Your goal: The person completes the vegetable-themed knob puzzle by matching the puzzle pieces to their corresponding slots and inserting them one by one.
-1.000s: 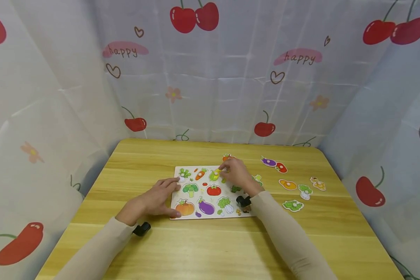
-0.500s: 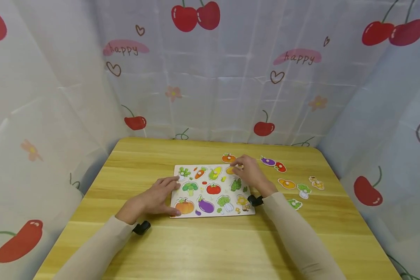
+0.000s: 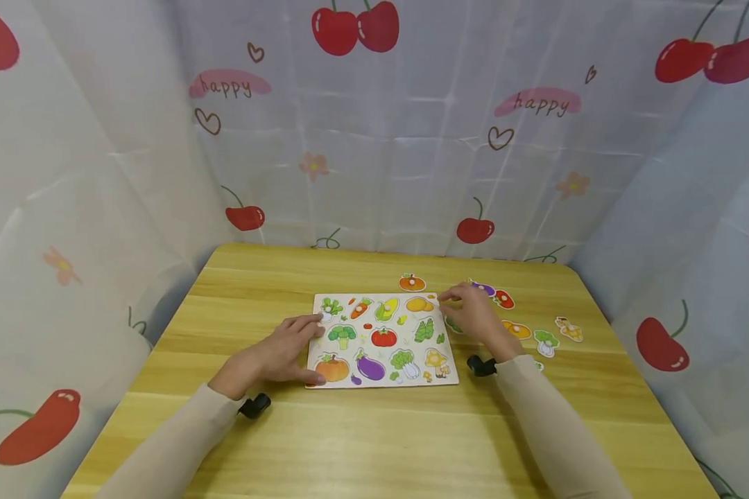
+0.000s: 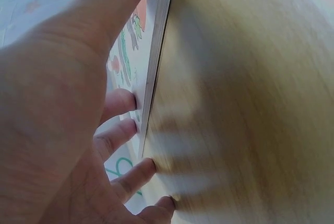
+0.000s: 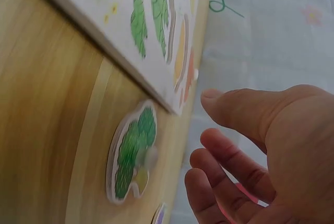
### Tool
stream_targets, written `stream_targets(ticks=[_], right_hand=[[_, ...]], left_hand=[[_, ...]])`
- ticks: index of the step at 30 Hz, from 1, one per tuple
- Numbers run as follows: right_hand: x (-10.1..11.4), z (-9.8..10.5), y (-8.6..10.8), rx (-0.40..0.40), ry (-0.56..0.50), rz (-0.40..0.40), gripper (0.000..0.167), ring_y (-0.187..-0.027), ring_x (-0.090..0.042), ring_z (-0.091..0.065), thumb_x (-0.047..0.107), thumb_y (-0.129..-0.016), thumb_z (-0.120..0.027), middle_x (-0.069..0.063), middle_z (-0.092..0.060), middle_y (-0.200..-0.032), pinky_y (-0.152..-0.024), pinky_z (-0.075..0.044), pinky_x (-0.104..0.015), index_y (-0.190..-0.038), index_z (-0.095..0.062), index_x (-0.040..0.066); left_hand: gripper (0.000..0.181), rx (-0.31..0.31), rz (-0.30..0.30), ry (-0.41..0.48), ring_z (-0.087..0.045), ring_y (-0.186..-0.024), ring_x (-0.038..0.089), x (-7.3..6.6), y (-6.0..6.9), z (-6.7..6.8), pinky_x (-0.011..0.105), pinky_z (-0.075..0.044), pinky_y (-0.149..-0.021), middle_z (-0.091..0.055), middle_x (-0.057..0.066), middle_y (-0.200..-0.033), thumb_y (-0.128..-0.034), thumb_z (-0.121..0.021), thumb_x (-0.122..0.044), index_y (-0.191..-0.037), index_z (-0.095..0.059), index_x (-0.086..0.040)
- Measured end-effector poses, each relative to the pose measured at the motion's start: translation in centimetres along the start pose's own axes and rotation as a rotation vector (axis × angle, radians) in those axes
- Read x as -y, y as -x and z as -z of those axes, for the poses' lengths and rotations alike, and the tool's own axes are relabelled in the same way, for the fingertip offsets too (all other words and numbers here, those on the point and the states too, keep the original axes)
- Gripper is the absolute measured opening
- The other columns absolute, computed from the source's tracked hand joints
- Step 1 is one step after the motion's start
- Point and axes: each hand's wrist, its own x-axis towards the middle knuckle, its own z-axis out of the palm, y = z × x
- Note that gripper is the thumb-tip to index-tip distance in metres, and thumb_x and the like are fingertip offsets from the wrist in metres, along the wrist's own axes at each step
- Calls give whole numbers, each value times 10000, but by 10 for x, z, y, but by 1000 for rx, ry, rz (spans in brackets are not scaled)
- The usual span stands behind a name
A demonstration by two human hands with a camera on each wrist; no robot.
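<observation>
A white vegetable puzzle board (image 3: 349,353) lies on the table. My left hand (image 3: 281,350) rests at its left edge, thumb near the lower left corner. In the left wrist view the left fingers (image 4: 119,139) are spread, some on the board and some beyond its edge. My right hand (image 3: 477,315) hovers by the board's upper right corner, holding nothing. Beneath it lies a green knobbed broccoli piece (image 5: 133,153), mostly hidden in the head view. Knobbed carrot (image 3: 360,310) and corn (image 3: 387,310) pieces sit in the board's top row.
A pumpkin piece (image 3: 412,282) lies behind the board. To the right are eggplant (image 3: 485,289), tomato (image 3: 504,299), potato (image 3: 517,330), bok choy (image 3: 546,343) and mushroom (image 3: 569,329) pieces. A printed curtain (image 3: 374,194) surrounds the table.
My right hand has left the corn piece and moved right, past the potato slot, to beyond the board's upper right corner. The left hand keeps its place.
</observation>
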Motion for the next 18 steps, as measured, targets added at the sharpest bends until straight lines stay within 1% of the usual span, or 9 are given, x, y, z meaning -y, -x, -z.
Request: stream_targets(ticks=[6, 13, 18], right_hand=[[-15, 10, 7, -29, 23, 15, 202, -1245, -478, -766, 73, -1068, -842, -227, -855, -1282, -1073, -659, -668, -1240, -868, -28], [-29, 23, 19, -54, 58, -22, 189, -1240, -516, -781, 97, -1080, -837, -256, -826, -1301, -1086, -641, -699, -1229, -867, -16], [-40, 34, 30, -42, 54, -39, 224, -1247, -533, -763, 130, -1094, -833, -258, -805, -1301, -1085, -633, -708, -1265, -856, -12]], left_hand=[[993, -3, 1, -3, -364, -1702, 556, 0, 1, 0, 725, -391, -1381, -353, 272, -1871, -955, -963, -549, -1650, -528, 11], [992, 1, 5, 0, -358, -1705, 555, 0, 0, 0, 725, -388, -1383, -347, 269, -1874, -956, -958, -558, -1651, -529, 5], [991, 0, 6, 3, -353, -1709, 551, 1, 0, 0, 723, -384, -1388, -343, 263, -1879, -954, -958, -567, -1649, -531, -5]])
